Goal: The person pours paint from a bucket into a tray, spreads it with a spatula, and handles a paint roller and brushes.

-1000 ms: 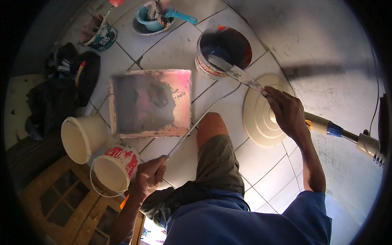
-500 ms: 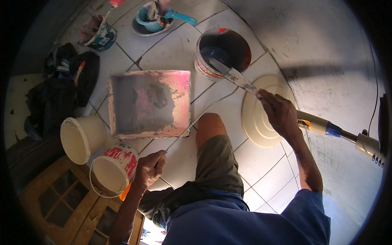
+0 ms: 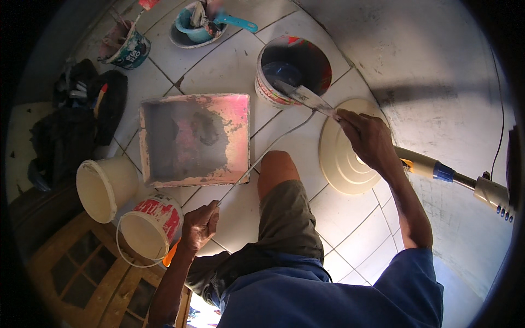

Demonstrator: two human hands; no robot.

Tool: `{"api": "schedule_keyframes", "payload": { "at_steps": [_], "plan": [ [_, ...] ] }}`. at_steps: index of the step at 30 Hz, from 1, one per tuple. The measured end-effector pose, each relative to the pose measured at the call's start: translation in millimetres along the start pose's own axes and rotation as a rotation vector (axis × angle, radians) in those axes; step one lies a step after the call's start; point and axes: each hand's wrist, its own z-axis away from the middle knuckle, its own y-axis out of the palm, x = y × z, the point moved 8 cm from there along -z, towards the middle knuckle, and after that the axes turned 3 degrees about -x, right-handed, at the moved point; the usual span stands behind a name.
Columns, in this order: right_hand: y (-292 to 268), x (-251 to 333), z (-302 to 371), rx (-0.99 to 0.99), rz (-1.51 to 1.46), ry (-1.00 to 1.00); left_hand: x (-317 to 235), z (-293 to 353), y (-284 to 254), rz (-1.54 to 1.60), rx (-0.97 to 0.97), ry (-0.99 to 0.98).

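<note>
My right hand is closed round the handle of a putty knife, its blade over the near rim of a deep bucket. The bucket is dark inside, with a white and red outside. My left hand is closed on a thin grey wire, which curves up toward the bucket; where its far end fastens cannot be made out. Between my left hand and the far buckets lies a rectangular tray, pink and smeared with grey paste.
Two pale buckets lie tipped at left. Beyond the tray are a blue dipper in a bowl and a green paint pot. A black bag lies far left. A round cream base with a pole lies at right.
My right hand has moved left and slightly away from me, and the putty knife's blade has turned over the bucket. My left hand stays closed on the wire. The whole view shifts slightly.
</note>
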Motion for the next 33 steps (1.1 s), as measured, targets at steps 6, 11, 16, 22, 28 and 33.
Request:
{"api": "schedule_keyframes", "payload": {
  "at_steps": [6, 11, 16, 22, 28, 33],
  "plan": [
    [12.8, 6.8, -26.3, 0.072, 0.027, 0.004, 2.7, 0.2, -1.0, -0.032, 0.012, -0.009],
    [33.7, 3.3, -58.2, 0.136, 0.059, -0.023, -0.8, 0.4, -2.4, 0.024, -0.001, -0.025],
    [37.4, -11.6, -80.1, 0.056, 0.021, -0.001, -1.1, -0.6, 4.8, 0.051, -0.011, -0.033],
    [-10.4, 7.2, -25.5, 0.042, 0.034, 0.13, -1.4, -6.3, -5.5, 0.015, -0.057, -0.007],
    [-28.6, 7.7, 34.1, -0.071, 0.116, 0.106, -15.0, -17.4, -11.9, -0.04, -0.006, -0.05],
    [-20.9, 5.5, 41.4, -0.057, 0.218, 0.076, -15.0, -15.2, -15.0, 0.025, 0.0, -0.042]
  ]
}}
